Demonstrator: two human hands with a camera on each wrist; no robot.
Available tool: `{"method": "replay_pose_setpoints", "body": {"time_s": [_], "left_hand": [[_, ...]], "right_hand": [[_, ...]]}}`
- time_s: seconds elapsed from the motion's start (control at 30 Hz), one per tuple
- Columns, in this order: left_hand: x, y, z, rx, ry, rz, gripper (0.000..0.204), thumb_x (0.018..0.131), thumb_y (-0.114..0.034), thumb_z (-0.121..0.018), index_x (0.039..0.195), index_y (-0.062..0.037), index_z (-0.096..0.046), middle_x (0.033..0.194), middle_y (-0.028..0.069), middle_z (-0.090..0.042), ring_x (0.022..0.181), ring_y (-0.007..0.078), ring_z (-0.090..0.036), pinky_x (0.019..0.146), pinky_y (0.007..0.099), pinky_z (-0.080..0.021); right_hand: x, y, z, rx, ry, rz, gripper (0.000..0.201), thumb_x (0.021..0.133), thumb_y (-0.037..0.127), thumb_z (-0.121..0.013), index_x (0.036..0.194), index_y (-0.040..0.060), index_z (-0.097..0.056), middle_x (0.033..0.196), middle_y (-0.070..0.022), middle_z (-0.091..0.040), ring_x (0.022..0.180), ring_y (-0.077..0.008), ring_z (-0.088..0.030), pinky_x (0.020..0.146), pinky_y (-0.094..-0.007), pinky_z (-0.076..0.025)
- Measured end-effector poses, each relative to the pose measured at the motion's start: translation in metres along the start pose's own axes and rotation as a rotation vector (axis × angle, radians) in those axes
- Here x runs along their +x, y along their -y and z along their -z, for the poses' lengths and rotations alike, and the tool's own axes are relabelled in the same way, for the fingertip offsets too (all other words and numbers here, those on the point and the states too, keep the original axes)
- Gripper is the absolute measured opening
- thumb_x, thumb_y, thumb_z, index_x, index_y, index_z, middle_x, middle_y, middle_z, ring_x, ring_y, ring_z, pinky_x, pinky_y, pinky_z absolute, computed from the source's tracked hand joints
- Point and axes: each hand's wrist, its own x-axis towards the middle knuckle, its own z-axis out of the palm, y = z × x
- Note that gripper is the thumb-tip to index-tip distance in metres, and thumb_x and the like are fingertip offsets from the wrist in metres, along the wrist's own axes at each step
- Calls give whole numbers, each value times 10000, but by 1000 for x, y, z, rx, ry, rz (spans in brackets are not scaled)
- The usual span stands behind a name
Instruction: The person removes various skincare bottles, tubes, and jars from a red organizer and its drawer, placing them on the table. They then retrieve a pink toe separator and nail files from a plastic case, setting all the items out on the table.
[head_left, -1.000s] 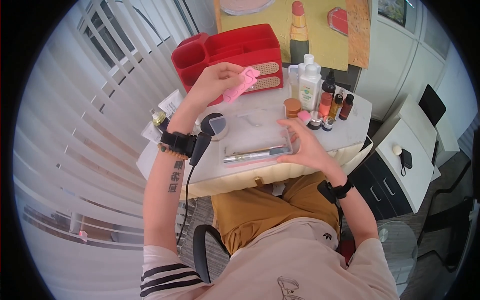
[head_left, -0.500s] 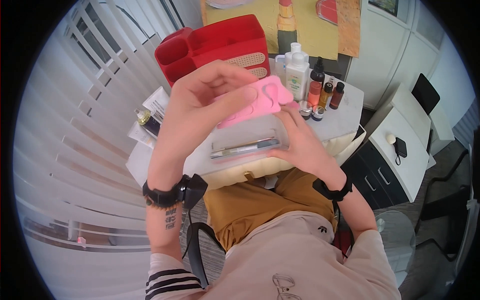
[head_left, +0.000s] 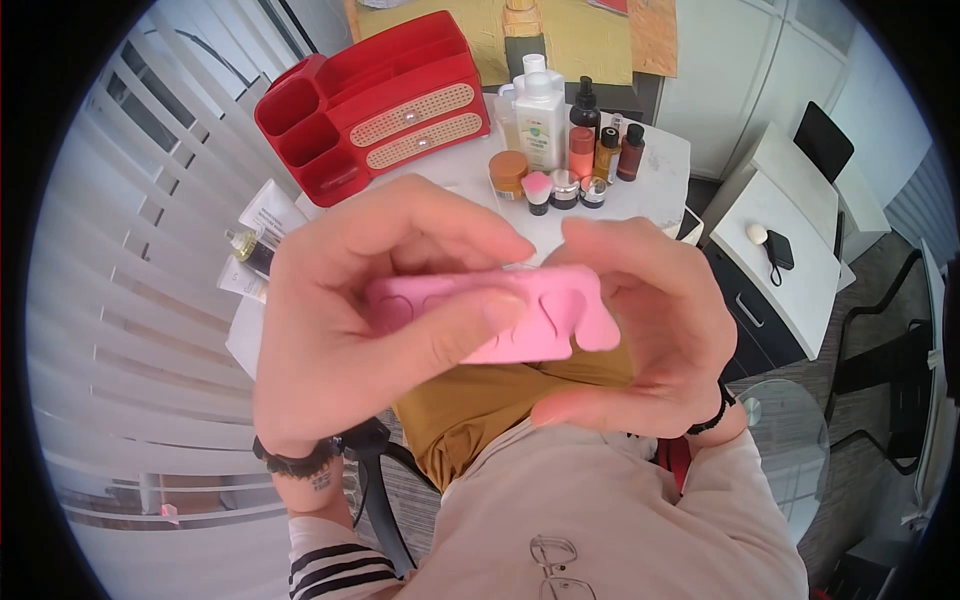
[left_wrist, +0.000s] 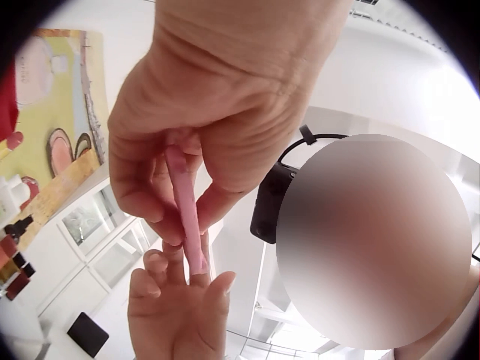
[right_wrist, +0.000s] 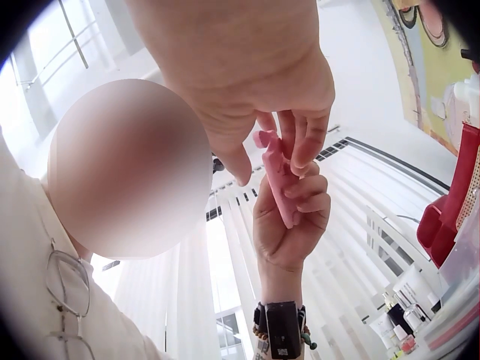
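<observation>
A pink foam toe separator [head_left: 575,310], a flat slab with curved slits and a wavy end, is held up in front of my body. My left hand [head_left: 350,310] pinches it, the thumb lying across its face and the fingers behind. Seen edge-on, the toe separator [left_wrist: 187,210] comes out between thumb and fingers in the left wrist view. My right hand [head_left: 660,330] is at its wavy end, fingers curved and thumb well apart from it. In the right wrist view the fingers of the right hand [right_wrist: 262,82] are right by the separator's upper end.
Behind the hands stands a red organizer [head_left: 340,165] with two drawers. A white bottle [head_left: 542,125], an orange-lidded jar [head_left: 508,172], a pink-tipped brush [head_left: 537,190] and several small bottles crowd the table [head_left: 660,170]. Tubes [head_left: 270,210] stand at left. The hands hide the table's front part.
My left hand has brought the toe separator from near the organizer toward my body. The right hand has left the clear box on the table and risen to the separator's end.
</observation>
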Motion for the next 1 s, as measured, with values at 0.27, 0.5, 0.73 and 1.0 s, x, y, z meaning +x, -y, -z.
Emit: {"method": "replay_pose_setpoints", "body": {"time_s": [0.27, 0.5, 0.73, 1.0], "left_hand": [[-5, -1, -2, 84, 22, -91, 318, 785, -150, -842, 981, 29, -668, 928, 84, -671, 816, 127, -617, 723, 250, -455], [-7, 2, -4, 55, -3, -143, 300, 788, -160, -839, 955, 23, -670, 894, 86, -654, 785, 142, -594, 711, 263, -439], [-8, 4, -5, 102, -25, -227, 303, 787, -175, -857, 938, 13, -672, 838, 91, -645, 754, 148, -579, 690, 263, -427], [-7, 5, -1, 157, -7, -255, 305, 788, -175, -862, 943, 8, -674, 841, 95, -648, 761, 150, -579, 691, 264, -428]], "right_hand": [[6, 6, 6, 210, 55, -14, 680, 661, 166, -989, 1189, -93, -647, 1112, -200, -689, 960, -240, -668, 812, -330, -510], [1, 3, -3, 339, -66, -38, 650, 693, 174, -972, 1188, -90, -644, 1068, -204, -691, 930, -247, -683, 808, -332, -517], [4, -1, 2, 225, -45, 6, 631, 682, 276, -984, 1156, -26, -698, 1026, -153, -660, 882, -208, -620, 752, -310, -472], [2, -1, -1, 227, -84, -7, 615, 662, 287, -994, 1138, 8, -723, 1034, -139, -633, 883, -203, -595, 756, -306, -451]]}}
